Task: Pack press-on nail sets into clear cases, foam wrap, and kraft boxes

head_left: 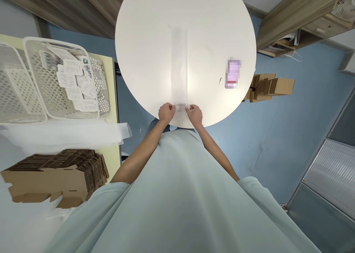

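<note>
A long, narrow strip of thin translucent white packing sheet (179, 64) lies flat on the round white table (144, 42), running away from me. At its near end sits a small, clear, greyish item (181, 107), too indistinct to name. My left hand (166, 113) is closed at the left corner of that end, fingertips pinching the sheet beside the item. On the opposite corner, my right hand (195, 115) is closed too, thumb and fingertips pinching the sheet's edge. Both hands rest close to the table's front rim.
A pixelated pinkish rectangle (233, 74) lies on the table's right side. Left, a side table (112, 134) bears white baskets (104, 86) with labelled packets, a stack of white sheets (69, 134) and flattened cardboard boxes (55, 179). Brown cartons (281, 86) stand at right.
</note>
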`<state>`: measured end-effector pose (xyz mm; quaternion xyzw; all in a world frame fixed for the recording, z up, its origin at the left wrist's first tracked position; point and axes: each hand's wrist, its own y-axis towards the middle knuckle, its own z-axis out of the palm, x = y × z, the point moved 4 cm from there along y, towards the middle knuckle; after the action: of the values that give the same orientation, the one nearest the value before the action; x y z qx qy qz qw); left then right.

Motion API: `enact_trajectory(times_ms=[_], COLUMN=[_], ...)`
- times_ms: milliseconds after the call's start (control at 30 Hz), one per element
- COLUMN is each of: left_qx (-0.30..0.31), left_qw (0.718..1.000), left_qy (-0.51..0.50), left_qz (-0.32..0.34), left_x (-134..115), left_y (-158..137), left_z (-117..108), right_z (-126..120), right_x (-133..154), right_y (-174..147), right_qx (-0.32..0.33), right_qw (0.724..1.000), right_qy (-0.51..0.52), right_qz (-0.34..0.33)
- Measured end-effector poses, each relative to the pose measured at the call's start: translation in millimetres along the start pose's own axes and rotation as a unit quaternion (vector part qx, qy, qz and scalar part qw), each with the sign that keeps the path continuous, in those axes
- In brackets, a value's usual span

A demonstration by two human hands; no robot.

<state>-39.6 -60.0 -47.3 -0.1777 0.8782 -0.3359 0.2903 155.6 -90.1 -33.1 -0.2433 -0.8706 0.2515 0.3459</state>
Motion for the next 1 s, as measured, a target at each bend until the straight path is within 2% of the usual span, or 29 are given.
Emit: enact_trajectory(times_ms=[133, 267, 333, 400, 500, 567, 633, 767, 867, 1000], left_qx=[-0.01, -0.016, -0.034, -0.068, -0.085, -0.049, 0.005, 0.072, 0.082, 0.082], left_qw=[1.0, 0.999, 0.999, 0.997, 0.975, 0.943, 0.913, 0.887, 0.884, 0.89], left_qy=[0.016, 0.02, 0.01, 0.006, 0.024, 0.047, 0.075, 0.118, 0.144, 0.174], left_qz=[-0.016, -0.039, -0.03, 0.025, 0.205, 0.327, 0.402, 0.441, 0.437, 0.413], left_x=[-2.9, -2.6, -1.6, -2.9, -10.2, -12.9, -10.1, 2.7, 6.9, 1.2], left_y=[-1.0, -1.3, -2.9, -5.8, -13.6, -20.2, -25.2, -29.2, -30.9, -30.3], left_z=[2.2, 4.5, 3.6, 0.8, -0.3, 4.1, 10.5, 19.1, 20.0, 16.9], right_z=[8.2, 13.1, 14.0, 14.3, 13.2, 11.7, 9.6, 7.4, 9.3, 10.8], right_x=[0.6, 2.6, 2.1, 1.4, 1.4, 2.3, 3.2, 1.8, -0.9, -2.4], right_y=[5.5, 6.2, 6.5, 7.1, 7.9, 8.5, 9.4, 13.1, 16.2, 18.7], right_qx=[0.033, 0.032, 0.03, 0.031, 0.034, 0.037, 0.039, 0.045, 0.069, 0.124], right_qw=[0.998, 0.998, 0.998, 0.998, 0.998, 0.998, 0.997, 0.995, 0.986, 0.957], right_qy=[0.039, 0.05, 0.049, 0.047, 0.045, 0.051, 0.06, 0.087, 0.148, 0.252], right_qz=[0.019, 0.023, 0.024, 0.022, 0.018, 0.015, 0.013, 0.025, 0.042, 0.071])
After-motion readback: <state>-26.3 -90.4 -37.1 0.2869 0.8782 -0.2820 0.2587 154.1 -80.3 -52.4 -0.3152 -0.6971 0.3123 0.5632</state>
